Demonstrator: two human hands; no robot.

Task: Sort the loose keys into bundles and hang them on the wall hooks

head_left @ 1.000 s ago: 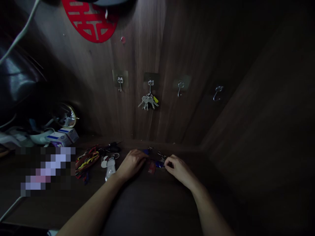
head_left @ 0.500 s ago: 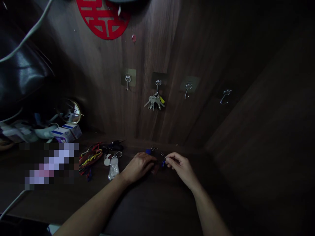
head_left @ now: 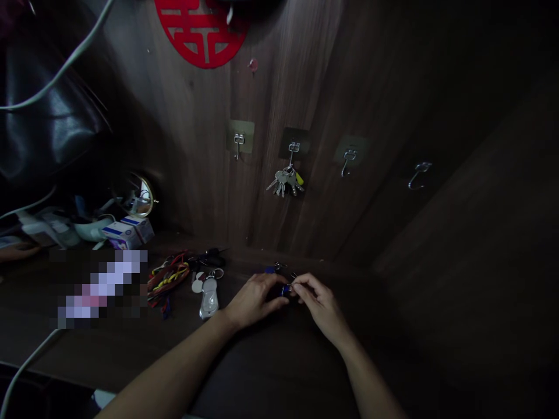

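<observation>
Over the dark wooden surface, my right hand [head_left: 321, 299] pinches a small blue keychain [head_left: 285, 290] by its metal end. A thin metal loop [head_left: 294, 276] sticks up by those fingertips. From the other side, my left hand [head_left: 257, 294] has thumb and fingers closed around the blue piece. Just behind my left fingers lies another blue item [head_left: 270, 270] with small metal parts [head_left: 280, 266], partly hidden. To the left of my left hand rests a silver keychain [head_left: 209, 297] with a ring and pale discs [head_left: 198, 284].
A bunch of keys [head_left: 286, 180] hangs from one wall hook [head_left: 294, 148]; other hooks [head_left: 239, 139] hold nothing. Coloured cords [head_left: 170, 276], a black key fob [head_left: 213, 256], small boxes [head_left: 128, 233], a round mirror [head_left: 144, 196] and a white cable [head_left: 32, 355] are at left.
My left hand has come to the blue keychain, its thumb and fingers now around it. My right hand keeps its pinch. The view has shifted slightly left.
</observation>
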